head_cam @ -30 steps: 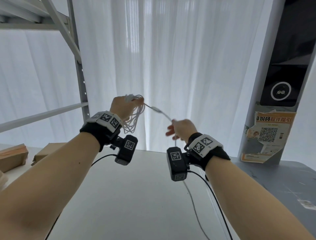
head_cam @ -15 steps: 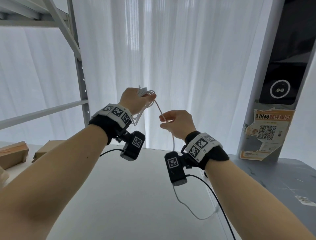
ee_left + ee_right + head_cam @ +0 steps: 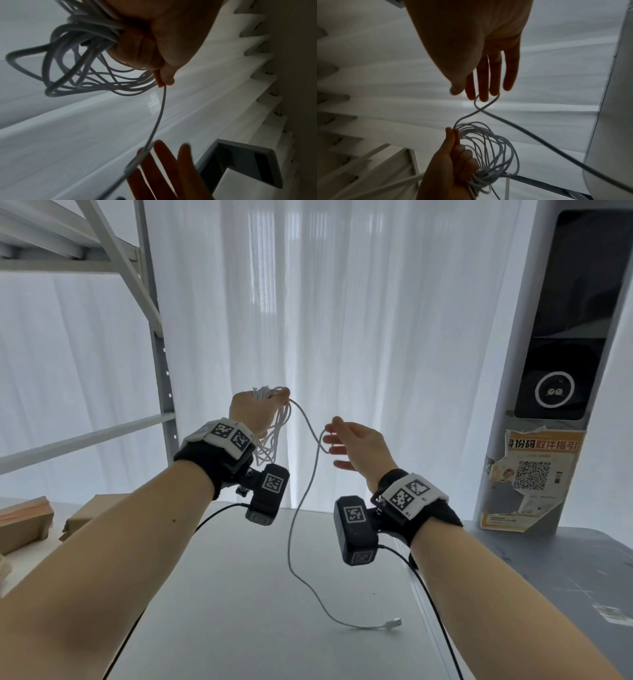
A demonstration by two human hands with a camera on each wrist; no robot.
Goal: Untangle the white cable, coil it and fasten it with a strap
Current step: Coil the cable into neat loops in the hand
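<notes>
1. The left hand (image 3: 251, 412) was raised in front of the white curtain (image 3: 359, 337), its fingers clenched round a bundle of loops of the white cable (image 3: 310, 470)
2. The loops (image 3: 489, 151) hung loosely below that fist, several turns overlapping
3. From between the left thumb and forefinger a single strand ran across to the right hand (image 3: 359, 445)
4. The right hand was released, fingers (image 3: 483, 81) straight and slightly spread; the strand made a small loop over their tips and was not pinched
5. From there the cable dropped to the grey table (image 3: 205, 611), where its free end with a plug (image 3: 394, 622) lay
6. Cardboard boxes (image 3: 24, 523) sat at the far left beside the metal shelving (image 3: 161, 364)
</notes>
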